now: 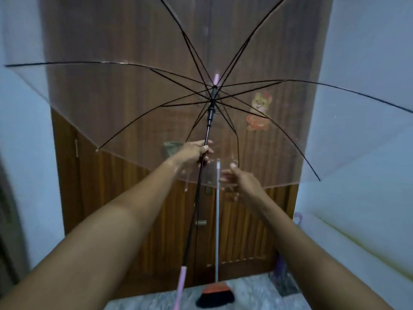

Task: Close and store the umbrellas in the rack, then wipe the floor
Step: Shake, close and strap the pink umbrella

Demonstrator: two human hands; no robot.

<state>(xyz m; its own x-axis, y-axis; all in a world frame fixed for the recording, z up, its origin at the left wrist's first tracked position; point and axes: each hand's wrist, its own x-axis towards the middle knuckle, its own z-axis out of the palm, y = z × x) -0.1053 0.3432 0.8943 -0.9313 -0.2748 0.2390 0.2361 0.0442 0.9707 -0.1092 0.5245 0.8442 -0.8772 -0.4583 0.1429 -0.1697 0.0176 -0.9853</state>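
While both bare arms reach out toward the wooden door point(125, 198), this is what stands before it.

Item 1, left hand point(196, 151): raised in front of the door's middle, its fingers point(206, 151) wrapped tight round the black shaft of the umbrella point(211, 108), below the runner.

Item 2, right hand point(243, 182): level with the left and lower, palm turned inward. Its fingers point(225, 177) are spread apart and loosely bent, holding nothing; they are blurred, just beside the broom's stick.

Item 3, umbrella: fully open, with a clear canopy and black ribs, its crown pointed at the door. The shaft slants back from the door to a pink handle point(181, 280) hanging low between the arms.

Item 4, broom point(217, 220): white stick upright against the door, with an orange and black head on the floor at the door's foot.

Item 5, sticker point(258, 110): a cartoon animal on the door, seen through the canopy.

Item 6, floor point(252, 294): pale mottled stone at the foot of the door.

Item 7, walls: a pale wall to the left of the door point(22, 153) and another to the right point(368, 63).

Item 8: a purple object point(297, 218) low in the corner to the right of the door; I cannot tell what it is.

Clearance: the canopy spreads wider than the door. One rib tip point(6, 66) appears against the left wall, and the right side runs past the door over the right wall.
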